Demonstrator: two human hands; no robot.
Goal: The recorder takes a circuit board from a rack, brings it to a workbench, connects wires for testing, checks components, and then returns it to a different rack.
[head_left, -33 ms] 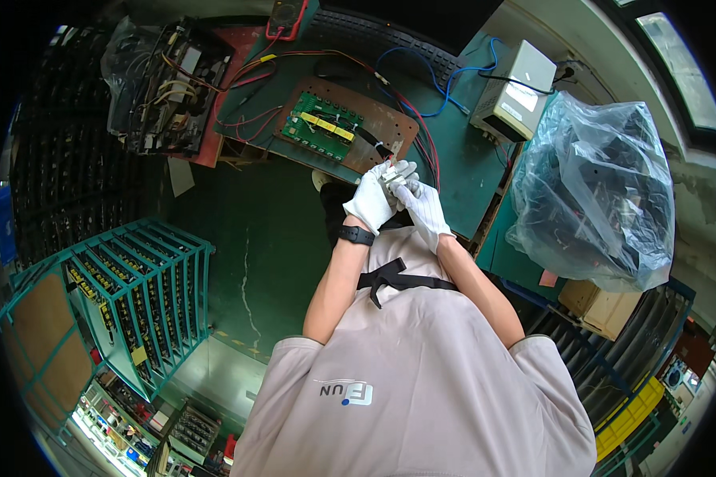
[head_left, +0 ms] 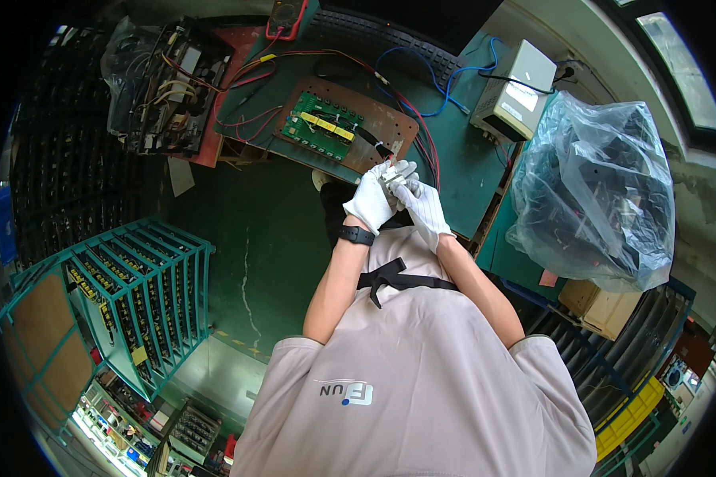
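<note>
My left hand (head_left: 371,199), in a white glove with a black watch at the wrist, is closed on a small white piece that looks like a connector (head_left: 394,177). My right hand (head_left: 425,208), also gloved, pinches the same piece from the other side. Fingers cover much of it, so its exact kind is hard to make out. Just beyond my hands, a black-sleeved cable (head_left: 371,141) with reddish wire ends runs from the green circuit board (head_left: 320,127) toward the piece. That board, with yellow blocks along its middle, lies on a brown perforated plate (head_left: 391,123).
The green bench (head_left: 463,171) carries a keyboard (head_left: 374,33), a red multimeter (head_left: 286,17), test leads and a pale box-shaped device (head_left: 515,91). Right of it stands a plastic-wrapped unit (head_left: 597,191). An opened electronic chassis (head_left: 179,87) sits left; a teal rack (head_left: 147,294) holds boards.
</note>
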